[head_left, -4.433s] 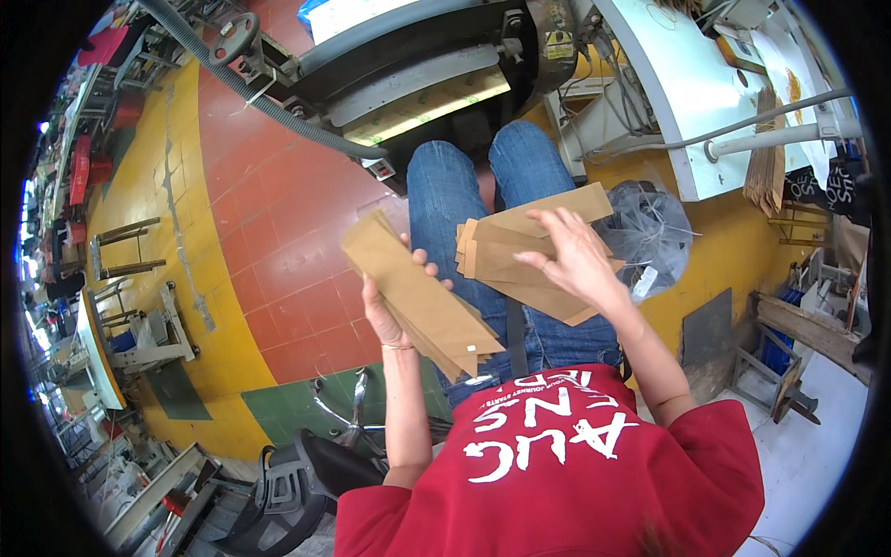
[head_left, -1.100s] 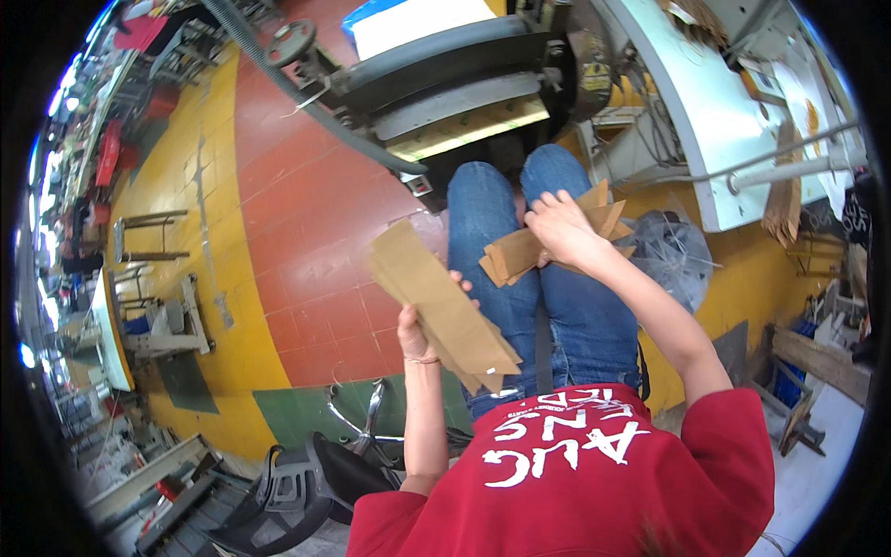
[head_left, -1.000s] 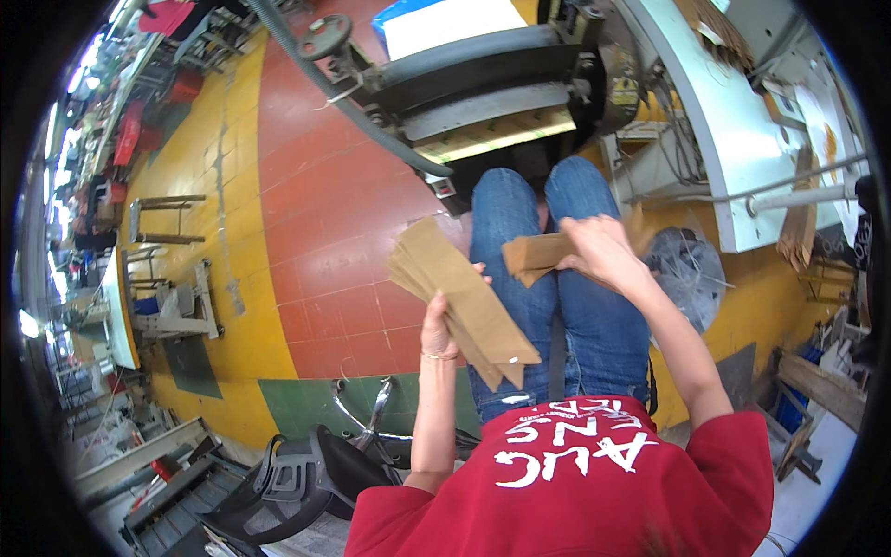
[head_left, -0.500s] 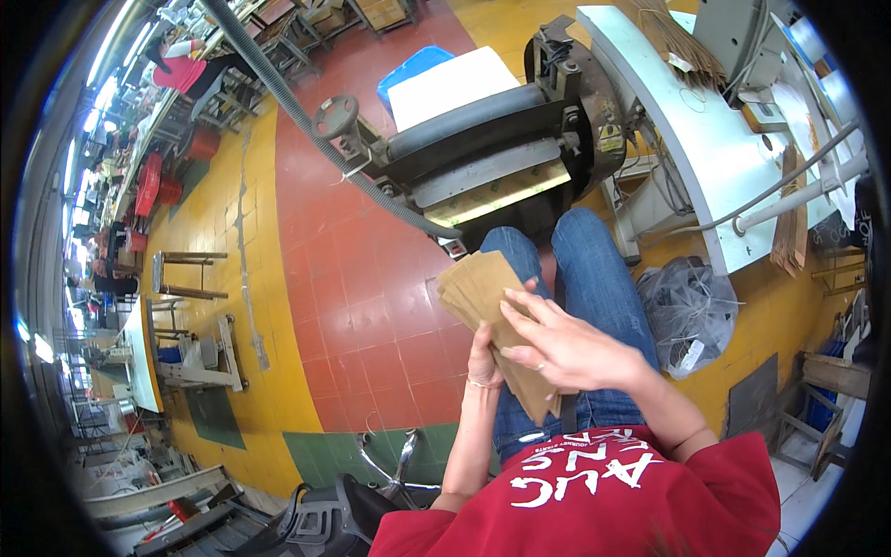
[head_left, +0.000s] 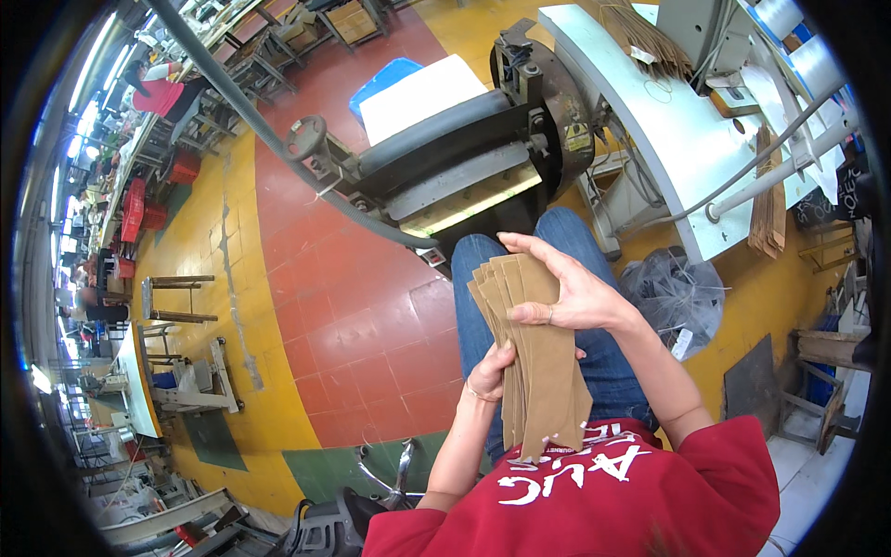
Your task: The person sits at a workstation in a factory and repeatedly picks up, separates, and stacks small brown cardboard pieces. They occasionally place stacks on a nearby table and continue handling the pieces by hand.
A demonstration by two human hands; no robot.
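Note:
A fanned stack of flat tan-brown pieces (head_left: 548, 362), cut to shape with angled ends, lies over my lap. My left hand (head_left: 490, 373) grips it from the left, the thumb along the edge and the other fingers passing underneath. My right hand (head_left: 577, 292) holds the upper part, its thumb on the top piece and its fingers curled over the far end. The pieces overlap like steps toward the left. Whether they are leather, cloth or card I cannot tell.
Ahead of my knees stands a dark roller machine (head_left: 436, 139) with a handwheel (head_left: 306, 137); a white sheet (head_left: 422, 97) and a blue bin (head_left: 371, 88) are behind it. A pale worktable (head_left: 640, 130) at right bears more brown strips (head_left: 640, 37). A clear plastic bag (head_left: 677, 297) sits below.
The stack has turned more upright and its pieces are spread into a fan. My right hand has moved from its middle to its upper end. The view has shifted slightly.

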